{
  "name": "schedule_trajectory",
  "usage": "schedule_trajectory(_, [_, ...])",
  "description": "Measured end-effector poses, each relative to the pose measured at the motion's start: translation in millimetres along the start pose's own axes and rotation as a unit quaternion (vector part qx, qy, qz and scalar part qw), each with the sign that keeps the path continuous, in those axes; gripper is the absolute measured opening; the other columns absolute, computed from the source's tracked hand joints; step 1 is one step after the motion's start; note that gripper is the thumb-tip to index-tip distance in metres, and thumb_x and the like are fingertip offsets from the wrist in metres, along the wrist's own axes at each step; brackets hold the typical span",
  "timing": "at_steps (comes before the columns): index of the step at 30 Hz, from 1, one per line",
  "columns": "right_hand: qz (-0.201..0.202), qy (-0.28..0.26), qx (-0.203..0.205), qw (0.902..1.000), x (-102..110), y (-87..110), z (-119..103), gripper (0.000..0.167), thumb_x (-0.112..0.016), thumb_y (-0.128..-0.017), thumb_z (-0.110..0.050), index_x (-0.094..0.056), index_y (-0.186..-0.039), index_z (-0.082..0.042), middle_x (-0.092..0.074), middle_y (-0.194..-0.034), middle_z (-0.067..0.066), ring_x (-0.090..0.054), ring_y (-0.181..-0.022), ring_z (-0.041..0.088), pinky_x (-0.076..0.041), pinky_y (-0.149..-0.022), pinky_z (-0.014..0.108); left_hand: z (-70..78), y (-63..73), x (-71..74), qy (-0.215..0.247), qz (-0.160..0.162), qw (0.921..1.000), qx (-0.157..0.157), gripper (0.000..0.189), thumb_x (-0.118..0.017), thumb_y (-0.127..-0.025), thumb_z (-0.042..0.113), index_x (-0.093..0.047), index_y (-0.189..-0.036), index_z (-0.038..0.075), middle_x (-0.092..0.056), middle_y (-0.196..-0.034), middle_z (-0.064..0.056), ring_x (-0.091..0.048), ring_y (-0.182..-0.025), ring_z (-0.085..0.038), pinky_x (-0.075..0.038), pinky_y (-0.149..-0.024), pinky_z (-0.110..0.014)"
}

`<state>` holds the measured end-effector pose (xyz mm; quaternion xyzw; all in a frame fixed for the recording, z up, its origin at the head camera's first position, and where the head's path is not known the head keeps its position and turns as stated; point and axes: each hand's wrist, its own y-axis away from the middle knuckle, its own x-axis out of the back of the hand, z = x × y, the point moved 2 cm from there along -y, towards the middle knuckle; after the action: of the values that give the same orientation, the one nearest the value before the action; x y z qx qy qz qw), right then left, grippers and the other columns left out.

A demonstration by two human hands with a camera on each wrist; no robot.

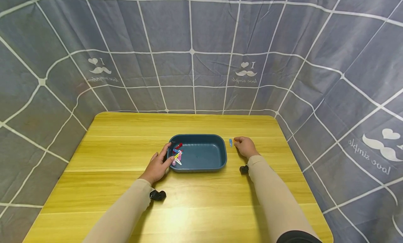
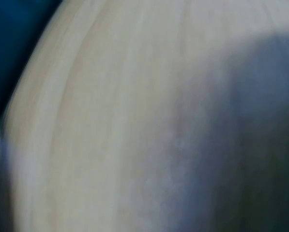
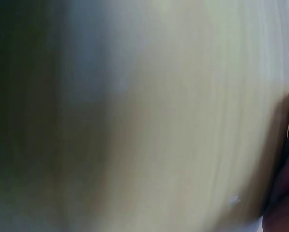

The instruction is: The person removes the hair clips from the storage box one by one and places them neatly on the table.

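A dark blue plastic tray [image 1: 201, 170] stands on the table, with several coloured snap hair clips [image 1: 177, 156] gathered at its left end: red, blue, yellow, pink and white. My left hand [image 1: 156, 167] rests against the tray's left side, thumb and fingers spread and fairly straight at the rim. To the right of the tray, my right hand [image 1: 246, 147] pinches an orange hair clip [image 1: 234, 141] at its fingertips, low over the table. Just left of those fingertips lies a blue hair clip [image 1: 231, 142]. In the right wrist view, only part of the right hand [image 3: 285, 193] shows at the edge.
The yellow wood-grain table [image 1: 126, 138] carries everything. A grey curtain [image 1: 170, 71] with white grid lines surrounds its back and sides. Small black wrist cameras [image 1: 158, 195] sit close over the tabletop.
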<state>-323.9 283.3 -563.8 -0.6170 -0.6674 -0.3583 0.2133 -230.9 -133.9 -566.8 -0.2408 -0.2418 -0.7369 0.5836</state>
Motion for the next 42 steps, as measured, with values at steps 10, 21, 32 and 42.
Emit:
schedule_trajectory(10, [0.003, -0.002, 0.008, 1.0000, -0.3, 1.2, -1.8, 0.039, -0.057, -0.109, -0.020, -0.065, -0.142, -0.002, -0.069, -0.136, 0.020, -0.062, -0.128, 0.037, -0.051, -0.111, 0.052, -1.5, -0.4, -0.1, -0.002, 0.003, 1.0000, -0.001, 0.066, -0.049, -0.111, 0.046, -0.019, -0.169, 0.036, -0.041, -0.167, -0.018, -0.033, -0.154, -0.054, -0.006, -0.132, -0.065])
schedule_trajectory(21, [0.005, -0.024, -0.003, 0.9997, -0.4, 3.3, -1.7, 0.039, -0.059, -0.108, -0.020, -0.064, -0.143, -0.002, -0.067, -0.141, 0.020, -0.058, -0.136, 0.039, -0.049, -0.115, 0.053, -0.3, 0.9, 0.4, 0.001, 0.006, 1.0000, 0.002, 0.066, -0.046, -0.111, 0.049, -0.019, -0.169, 0.035, -0.039, -0.167, -0.019, -0.014, -0.157, -0.061, -0.012, -0.127, -0.075])
schedule_trajectory(32, [-0.005, -0.068, -0.002, 0.9977, 6.1, 2.6, 6.8, 0.045, -0.055, -0.110, -0.022, -0.056, -0.152, -0.004, -0.060, -0.149, 0.022, -0.056, -0.137, 0.040, -0.048, -0.115, 0.053, -1.5, 0.4, 0.1, 0.005, 0.002, 1.0000, 0.003, 0.066, -0.048, -0.110, 0.049, -0.019, -0.169, 0.037, -0.039, -0.168, -0.018, -0.014, -0.157, -0.060, -0.011, -0.127, -0.075])
schedule_trajectory(42, [0.012, -0.087, -0.001, 0.9961, 19.3, -1.1, 7.3, 0.048, -0.052, -0.109, -0.024, -0.055, -0.152, -0.004, -0.069, -0.123, 0.019, -0.060, -0.089, 0.021, -0.052, -0.078, 0.031, -0.3, 0.4, 0.1, 0.002, -0.003, 1.0000, 0.008, 0.066, -0.048, -0.110, 0.048, -0.019, -0.168, 0.039, -0.038, -0.168, -0.018, -0.013, -0.157, -0.060, -0.011, -0.127, -0.075])
